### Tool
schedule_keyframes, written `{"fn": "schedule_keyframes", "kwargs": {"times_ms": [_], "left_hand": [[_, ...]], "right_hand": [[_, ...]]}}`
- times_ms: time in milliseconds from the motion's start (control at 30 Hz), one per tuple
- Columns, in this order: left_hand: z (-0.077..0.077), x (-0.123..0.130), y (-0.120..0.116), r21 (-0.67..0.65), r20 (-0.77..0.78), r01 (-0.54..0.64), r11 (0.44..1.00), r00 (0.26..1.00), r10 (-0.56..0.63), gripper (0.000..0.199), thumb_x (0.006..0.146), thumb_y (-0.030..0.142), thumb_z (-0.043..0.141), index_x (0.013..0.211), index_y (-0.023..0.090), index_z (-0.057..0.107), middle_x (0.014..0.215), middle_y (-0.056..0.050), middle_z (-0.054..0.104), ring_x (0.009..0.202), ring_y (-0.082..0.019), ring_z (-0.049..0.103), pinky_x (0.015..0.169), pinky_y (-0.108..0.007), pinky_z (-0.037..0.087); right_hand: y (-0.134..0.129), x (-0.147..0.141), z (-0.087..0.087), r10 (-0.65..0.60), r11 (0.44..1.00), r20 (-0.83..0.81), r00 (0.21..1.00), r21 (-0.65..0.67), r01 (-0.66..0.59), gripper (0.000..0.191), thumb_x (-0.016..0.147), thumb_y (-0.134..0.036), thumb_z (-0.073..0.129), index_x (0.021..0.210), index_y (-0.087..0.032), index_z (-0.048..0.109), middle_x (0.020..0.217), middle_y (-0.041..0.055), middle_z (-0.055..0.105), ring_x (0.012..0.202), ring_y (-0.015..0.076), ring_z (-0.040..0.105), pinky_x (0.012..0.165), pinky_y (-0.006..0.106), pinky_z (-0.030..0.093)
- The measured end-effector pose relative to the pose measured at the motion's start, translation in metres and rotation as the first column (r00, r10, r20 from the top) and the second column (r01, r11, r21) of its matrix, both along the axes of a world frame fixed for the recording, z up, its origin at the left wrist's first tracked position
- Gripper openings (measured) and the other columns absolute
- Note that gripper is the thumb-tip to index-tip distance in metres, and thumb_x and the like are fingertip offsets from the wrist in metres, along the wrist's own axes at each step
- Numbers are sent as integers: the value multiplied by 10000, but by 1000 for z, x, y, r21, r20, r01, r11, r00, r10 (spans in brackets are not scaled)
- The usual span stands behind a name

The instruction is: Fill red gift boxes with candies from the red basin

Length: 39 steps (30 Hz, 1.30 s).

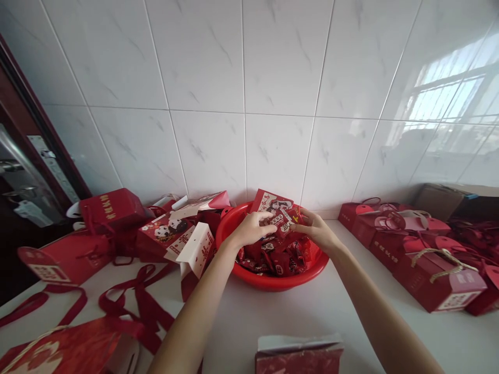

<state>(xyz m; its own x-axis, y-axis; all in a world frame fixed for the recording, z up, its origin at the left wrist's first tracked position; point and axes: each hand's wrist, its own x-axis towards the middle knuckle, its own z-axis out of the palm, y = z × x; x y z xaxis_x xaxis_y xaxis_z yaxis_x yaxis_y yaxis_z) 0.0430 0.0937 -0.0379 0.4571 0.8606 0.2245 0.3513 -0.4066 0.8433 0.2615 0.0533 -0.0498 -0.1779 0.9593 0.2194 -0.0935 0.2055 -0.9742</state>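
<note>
left hand (255,228), thumb and fingers at the left edge of small red packets (288,223), held above the red basin (273,284); whether clamped on one, cannot tell. right hand (316,229), thumb and fingertips closed on the right edge of the same packets. basin: round, on the pale worktop (237,322), holding more red packets (280,262). left of basin: red gift boxes (113,208) and loose red ribbons (146,301). right: rows of red boxes (432,275), one with a rope handle (442,259). behind: tiled wall (276,62).
</note>
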Motion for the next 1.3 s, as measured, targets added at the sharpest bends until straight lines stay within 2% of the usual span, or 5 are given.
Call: {"fn": "schedule_keyframes", "kwargs": {"times_ms": [233, 800, 1033, 1133, 1300], "left_hand": [[-1, -1, -1, -8, -9, 31, 999, 999, -31, 482, 729, 273, 782, 1198, 185, 705, 1275, -96, 705, 1228, -303, 622, 1058, -386, 479], [-1, 0, 0, 8, 27, -5, 1000, 1000, 4, 471, 779, 275, 708, 1239, 178, 676, 1259, -92, 710, 1159, -281, 659, 1008, -364, 502], [-6, -3, 9, 114, 42, -222, 968, 975, 218, 383, 745, 180, 692, 1126, 187, 718, 1230, -85, 724, 1186, -284, 642, 1022, -360, 487], [-6, -5, 11, 138, 14, -251, 958, 968, 251, 389, 704, 93, 650, 1069, 202, 728, 1181, -63, 742, 1177, -260, 646, 1032, -338, 473], [-3, -2, 4, 87, 36, -144, 986, 989, 142, 240, 768, 247, 679, 998, 217, 739, 1058, -36, 771, 1024, -233, 698, 887, -286, 524]], "right_hand": [[1, -1, 0, -54, 999, 55, 997, 8, 54, 459, 684, -368, 844, 1088, -211, 694, 1058, 69, 766, 944, 285, 731, 844, 451, 608], [-2, -4, 4, -32, 999, 26, 999, 3, 32, 468, 671, -353, 852, 1091, -210, 703, 1036, 62, 776, 926, 284, 740, 836, 453, 620], [-4, -8, 7, -94, 996, -12, 995, -9, 94, 433, 642, -334, 850, 1038, -198, 741, 993, 70, 786, 891, 297, 744, 821, 457, 622], [-3, -7, 6, -97, 995, -22, 995, -5, 97, 428, 634, -325, 855, 1026, -194, 746, 1000, 81, 787, 881, 299, 745, 809, 450, 621], [-1, -7, 5, -88, 996, -20, 996, 10, 88, 453, 627, -358, 872, 1032, -201, 743, 1014, 77, 786, 896, 296, 746, 837, 464, 617]]}}
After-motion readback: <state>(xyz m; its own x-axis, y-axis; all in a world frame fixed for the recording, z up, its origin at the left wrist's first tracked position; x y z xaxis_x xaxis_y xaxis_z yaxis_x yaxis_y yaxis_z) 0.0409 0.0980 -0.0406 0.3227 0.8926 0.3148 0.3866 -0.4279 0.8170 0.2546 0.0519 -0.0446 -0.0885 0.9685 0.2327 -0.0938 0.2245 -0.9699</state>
